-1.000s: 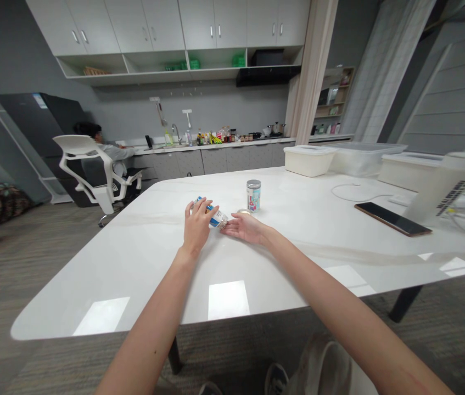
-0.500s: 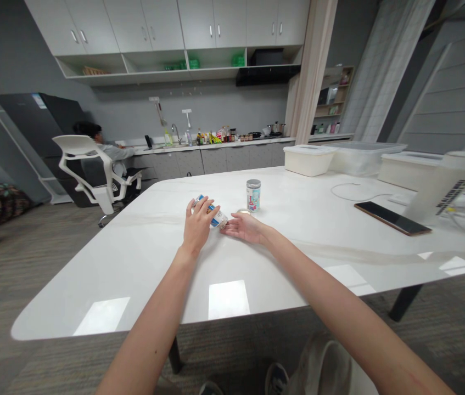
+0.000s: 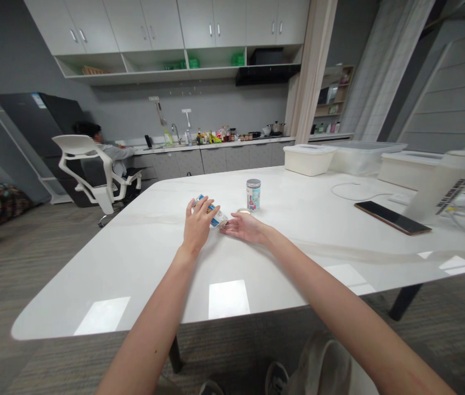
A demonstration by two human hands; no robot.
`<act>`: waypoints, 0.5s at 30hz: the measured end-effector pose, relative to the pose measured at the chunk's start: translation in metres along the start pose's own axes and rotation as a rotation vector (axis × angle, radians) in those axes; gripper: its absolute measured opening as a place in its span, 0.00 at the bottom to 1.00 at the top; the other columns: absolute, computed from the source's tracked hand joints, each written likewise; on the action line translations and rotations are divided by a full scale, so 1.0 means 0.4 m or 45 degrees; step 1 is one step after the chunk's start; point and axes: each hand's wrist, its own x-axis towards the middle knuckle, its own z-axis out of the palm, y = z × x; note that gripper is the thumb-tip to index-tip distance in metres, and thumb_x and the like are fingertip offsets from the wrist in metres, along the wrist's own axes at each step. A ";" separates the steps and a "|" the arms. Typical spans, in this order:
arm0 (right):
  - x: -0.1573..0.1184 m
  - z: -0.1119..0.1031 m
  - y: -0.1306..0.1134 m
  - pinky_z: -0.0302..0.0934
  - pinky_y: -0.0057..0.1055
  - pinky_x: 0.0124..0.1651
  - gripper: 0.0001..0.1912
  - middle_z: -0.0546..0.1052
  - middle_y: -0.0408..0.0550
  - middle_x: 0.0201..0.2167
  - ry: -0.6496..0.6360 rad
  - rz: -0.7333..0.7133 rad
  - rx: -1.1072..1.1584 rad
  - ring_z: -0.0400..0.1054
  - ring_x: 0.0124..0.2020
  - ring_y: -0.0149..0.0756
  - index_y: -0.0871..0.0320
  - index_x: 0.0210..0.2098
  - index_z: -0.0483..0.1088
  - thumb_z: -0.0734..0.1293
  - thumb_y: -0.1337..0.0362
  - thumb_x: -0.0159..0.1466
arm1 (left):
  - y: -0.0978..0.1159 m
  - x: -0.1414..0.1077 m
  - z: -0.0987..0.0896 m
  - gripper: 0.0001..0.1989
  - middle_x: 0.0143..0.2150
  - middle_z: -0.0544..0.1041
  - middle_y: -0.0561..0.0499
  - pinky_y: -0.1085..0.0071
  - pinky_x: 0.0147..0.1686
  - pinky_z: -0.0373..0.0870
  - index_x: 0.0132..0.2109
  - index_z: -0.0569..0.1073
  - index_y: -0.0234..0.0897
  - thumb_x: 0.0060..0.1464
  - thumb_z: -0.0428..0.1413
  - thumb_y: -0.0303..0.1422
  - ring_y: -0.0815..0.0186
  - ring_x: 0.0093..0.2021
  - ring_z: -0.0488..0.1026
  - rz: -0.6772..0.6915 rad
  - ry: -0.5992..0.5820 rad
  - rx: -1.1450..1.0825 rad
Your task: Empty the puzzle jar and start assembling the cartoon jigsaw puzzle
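Observation:
My left hand point(image 3: 198, 222) is wrapped around a small clear jar point(image 3: 219, 220) with a blue and white label. The jar is tipped over, its mouth end low and pointing right. Just under that end lies my right hand point(image 3: 245, 227), palm up, its fingers stretched out and slightly cupped. Whether anything rests in the palm is too small to tell. A round lid point(image 3: 244, 210) lies on the table behind my right hand, partly hidden by it. Close behind, another jar point(image 3: 253, 196) stands upright with a silver lid and a pastel label.
The glossy white table point(image 3: 141, 274) spans the front. To the right are a phone point(image 3: 392, 217), a tall white container point(image 3: 442, 186), cables and storage boxes point(image 3: 309, 160). A seated person point(image 3: 112, 156) is at the back left, behind a white office chair point(image 3: 88, 164).

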 end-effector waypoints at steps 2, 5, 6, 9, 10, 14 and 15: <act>-0.001 0.001 0.000 0.71 0.25 0.37 0.19 0.78 0.57 0.30 0.006 0.002 0.000 0.75 0.32 0.34 0.75 0.45 0.69 0.53 0.64 0.70 | -0.001 0.000 0.001 0.24 0.57 0.73 0.44 0.48 0.63 0.53 0.51 0.75 0.42 0.54 0.46 0.17 0.55 0.62 0.64 0.000 0.002 -0.005; 0.001 0.000 0.001 0.71 0.25 0.37 0.19 0.78 0.57 0.30 0.010 -0.001 0.000 0.75 0.31 0.34 0.75 0.45 0.69 0.53 0.64 0.70 | -0.003 0.000 0.003 0.24 0.56 0.73 0.44 0.48 0.63 0.53 0.51 0.75 0.42 0.54 0.46 0.17 0.55 0.62 0.64 0.008 0.006 0.006; 0.002 -0.001 0.002 0.71 0.25 0.37 0.19 0.78 0.57 0.30 0.009 -0.002 -0.001 0.75 0.31 0.34 0.75 0.45 0.69 0.53 0.64 0.70 | -0.004 0.000 0.004 0.24 0.56 0.74 0.44 0.48 0.63 0.53 0.51 0.75 0.42 0.55 0.46 0.17 0.55 0.62 0.64 0.011 0.009 0.012; 0.005 -0.004 0.003 0.71 0.26 0.39 0.19 0.78 0.57 0.30 0.001 -0.006 -0.007 0.75 0.32 0.34 0.74 0.45 0.69 0.53 0.64 0.70 | -0.004 0.000 0.005 0.23 0.56 0.74 0.45 0.48 0.63 0.53 0.50 0.75 0.43 0.55 0.46 0.17 0.56 0.62 0.64 0.008 0.017 0.010; 0.005 -0.004 0.003 0.71 0.26 0.39 0.19 0.79 0.57 0.30 0.001 -0.008 -0.009 0.75 0.32 0.34 0.74 0.45 0.69 0.53 0.64 0.70 | -0.004 0.000 0.005 0.23 0.56 0.74 0.45 0.48 0.63 0.53 0.50 0.75 0.43 0.55 0.46 0.17 0.56 0.62 0.64 0.005 0.019 0.007; 0.003 -0.001 0.002 0.70 0.25 0.38 0.19 0.78 0.57 0.30 0.013 -0.010 -0.010 0.75 0.31 0.34 0.74 0.44 0.69 0.53 0.64 0.70 | -0.003 0.000 0.003 0.23 0.56 0.74 0.45 0.49 0.63 0.54 0.50 0.76 0.43 0.55 0.46 0.17 0.56 0.62 0.64 0.008 0.023 0.009; 0.002 0.000 0.002 0.70 0.25 0.37 0.19 0.78 0.56 0.30 0.016 -0.009 -0.010 0.75 0.31 0.34 0.74 0.43 0.69 0.53 0.64 0.70 | -0.003 0.001 0.002 0.23 0.56 0.74 0.45 0.49 0.63 0.54 0.50 0.76 0.43 0.55 0.46 0.17 0.56 0.62 0.64 0.008 0.026 0.007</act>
